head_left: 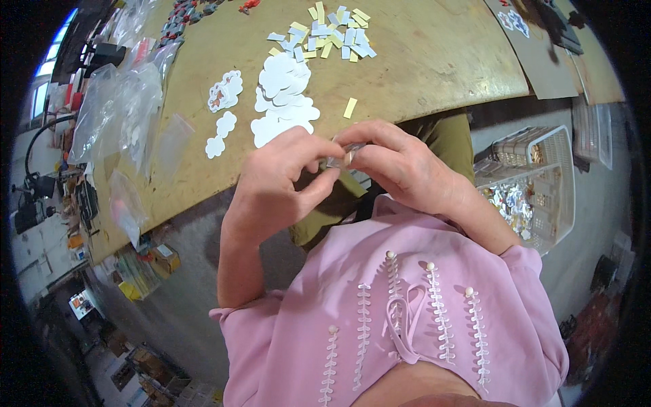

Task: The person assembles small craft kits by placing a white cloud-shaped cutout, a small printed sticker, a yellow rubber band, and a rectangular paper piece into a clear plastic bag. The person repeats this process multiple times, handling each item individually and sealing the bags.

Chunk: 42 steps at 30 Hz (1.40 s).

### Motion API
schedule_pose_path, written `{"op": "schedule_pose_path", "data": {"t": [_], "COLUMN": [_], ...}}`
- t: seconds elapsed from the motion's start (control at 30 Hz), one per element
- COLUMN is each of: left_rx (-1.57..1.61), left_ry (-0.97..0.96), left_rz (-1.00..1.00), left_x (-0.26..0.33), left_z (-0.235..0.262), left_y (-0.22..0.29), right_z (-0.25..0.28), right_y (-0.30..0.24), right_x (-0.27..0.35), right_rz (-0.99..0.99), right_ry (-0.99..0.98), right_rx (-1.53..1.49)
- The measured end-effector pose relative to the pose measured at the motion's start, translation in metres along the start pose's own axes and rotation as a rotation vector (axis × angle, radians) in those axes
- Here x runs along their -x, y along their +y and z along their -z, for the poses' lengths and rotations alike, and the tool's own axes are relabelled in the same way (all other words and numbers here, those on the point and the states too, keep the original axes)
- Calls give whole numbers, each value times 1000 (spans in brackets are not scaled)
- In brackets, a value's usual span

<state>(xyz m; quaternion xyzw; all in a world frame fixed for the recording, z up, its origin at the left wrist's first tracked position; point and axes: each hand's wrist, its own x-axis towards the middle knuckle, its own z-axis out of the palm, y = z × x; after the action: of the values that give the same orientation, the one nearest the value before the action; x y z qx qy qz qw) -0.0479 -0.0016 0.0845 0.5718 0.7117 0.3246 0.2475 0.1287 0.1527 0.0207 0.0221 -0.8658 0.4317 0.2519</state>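
Observation:
My left hand [274, 180] and my right hand [407, 163] meet at the near edge of the table. Fingertips of both are pinched around a small shiny clear piece [337, 161], mostly covered by the fingers, so its kind cannot be told. Just beyond them lies a pile of white cloud-shaped cutouts [281, 102]. Two smaller white cutouts [220, 133] and a stack of printed cutouts [226, 90] are left of that pile. One yellow strip [350, 108] rests alone beyond my right hand.
Yellow and pale blue strips [329, 34] are heaped farther back on the table [434, 54]. Clear plastic bags [122, 115] cover its left side. A white basket [563, 197] of shiny pieces stands at the right. Small red and grey parts [186, 17] sit at the far left.

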Motion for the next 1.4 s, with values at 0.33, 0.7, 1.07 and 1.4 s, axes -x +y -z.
{"op": "schedule_pose_path", "data": {"t": [0.33,0.7,1.07,1.4], "left_rx": [-96,390,-389,-741], "left_ry": [7,162,496,625], "left_rz": [-203,272,41,521], "left_x": [-1,-18,-114,-195], "left_z": [-5,22,112,205], "left_y": [-12,-50,-195,-303], "right_z": [3,26,32,29], "right_y": [-4,9,36,45], "right_x": [-2,-15,-7,-1], "right_rz": [-66,-227,-230,-165], "right_ry": [-37,48,136,151], "right_rx": [-140,-89,-48,-69]}}
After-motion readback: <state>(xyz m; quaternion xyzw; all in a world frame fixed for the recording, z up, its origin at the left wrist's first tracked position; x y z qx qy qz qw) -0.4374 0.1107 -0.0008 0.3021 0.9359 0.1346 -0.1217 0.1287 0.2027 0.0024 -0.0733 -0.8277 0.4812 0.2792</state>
